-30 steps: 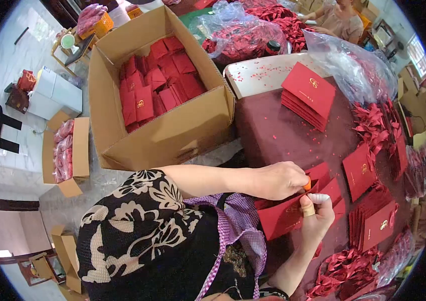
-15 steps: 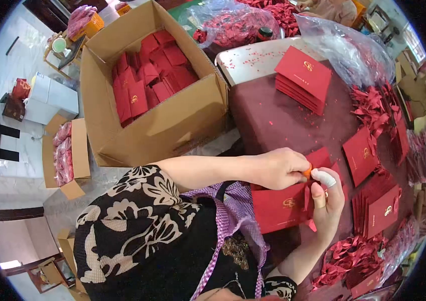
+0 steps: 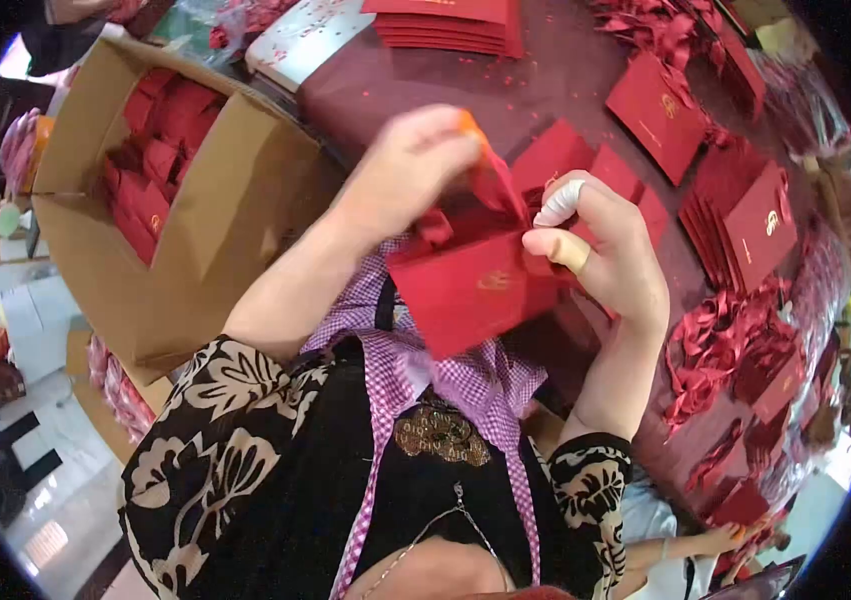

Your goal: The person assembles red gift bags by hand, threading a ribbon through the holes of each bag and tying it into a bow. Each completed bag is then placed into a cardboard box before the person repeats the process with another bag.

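A red envelope with a gold logo (image 3: 465, 300) is tilted in front of my body. Above it, my left hand (image 3: 420, 160) has an orange cover on a fingertip and pinches a red ribbon (image 3: 493, 182), which stretches down to the envelope's upper edge. My right hand (image 3: 595, 240), white wrap on one finger and a tan band on the thumb, pinches the ribbon close to that edge. Behind the hands, more red envelopes (image 3: 557, 150) lie on the dark red tabletop (image 3: 345, 90).
A large cardboard box (image 3: 235, 230) of red envelopes stands at left. Envelope stacks (image 3: 445, 30) are at the top and right (image 3: 760, 225). Loose ribbons (image 3: 720, 345) lie at right. Another person's arm (image 3: 680, 547) shows at lower right.
The view has turned and shifted. My left hand has moved up and away from my right, drawing the ribbon out. The envelope now tilts and looks raised.
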`<state>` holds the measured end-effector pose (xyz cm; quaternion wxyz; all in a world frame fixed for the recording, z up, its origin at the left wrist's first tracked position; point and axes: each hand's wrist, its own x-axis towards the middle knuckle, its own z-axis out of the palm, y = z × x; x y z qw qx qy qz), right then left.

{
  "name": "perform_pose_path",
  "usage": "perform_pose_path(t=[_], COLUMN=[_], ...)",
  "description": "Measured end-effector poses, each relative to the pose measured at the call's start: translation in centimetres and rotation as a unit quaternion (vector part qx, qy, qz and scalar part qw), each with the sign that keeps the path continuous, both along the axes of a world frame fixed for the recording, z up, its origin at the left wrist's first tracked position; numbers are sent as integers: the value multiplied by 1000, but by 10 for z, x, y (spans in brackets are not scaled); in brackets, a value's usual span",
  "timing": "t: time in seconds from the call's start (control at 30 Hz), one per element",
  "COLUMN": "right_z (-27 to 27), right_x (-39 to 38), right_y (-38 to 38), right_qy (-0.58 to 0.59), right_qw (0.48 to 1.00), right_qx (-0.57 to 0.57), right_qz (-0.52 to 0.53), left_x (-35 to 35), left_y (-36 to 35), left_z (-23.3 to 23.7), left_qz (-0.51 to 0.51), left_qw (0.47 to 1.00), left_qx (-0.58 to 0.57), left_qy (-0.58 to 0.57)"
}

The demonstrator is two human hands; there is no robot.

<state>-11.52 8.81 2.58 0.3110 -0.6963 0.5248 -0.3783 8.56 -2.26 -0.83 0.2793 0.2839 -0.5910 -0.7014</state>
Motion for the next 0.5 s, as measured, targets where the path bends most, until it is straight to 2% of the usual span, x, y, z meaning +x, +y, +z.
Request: perform_pose_path(t=[0.03, 0.1, 0.2, 0.23, 0.3, 0.33, 0.4, 0.5], right_z=[-2, -5, -7, -6, -7, -8, -8, -6], right_x=[-2, -3, -4, -5, -10, -12, -13, -11], right_y=[1, 4, 0, -1, -2, -2, -3, -6], right_qy=[1, -18, -8, -9, 1, 13, 1, 11], right_qw=[1000, 998, 995, 994, 994, 993, 992, 993], right_qx=[0, 42, 70, 65, 64, 64, 80, 79], right_qz=[-6, -44, -74, -84, -91, -94, -101, -91], left_x=[2, 6, 1, 1, 9, 16, 24, 20], left_y=[-8, -12, -13, -14, -12, -8, -9, 2], left_z=[-6, 3, -7, -6, 5, 15, 16, 20], left_qz=[25, 9, 93, 143, 157, 109, 11, -42], left_qw=[1000, 999, 981, 953, 917, 926, 877, 839], left_qx=[11, 28, -155, -254, -358, -347, -464, -521], left_qy=[12, -21, -69, -83, -83, -98, -123, -150])
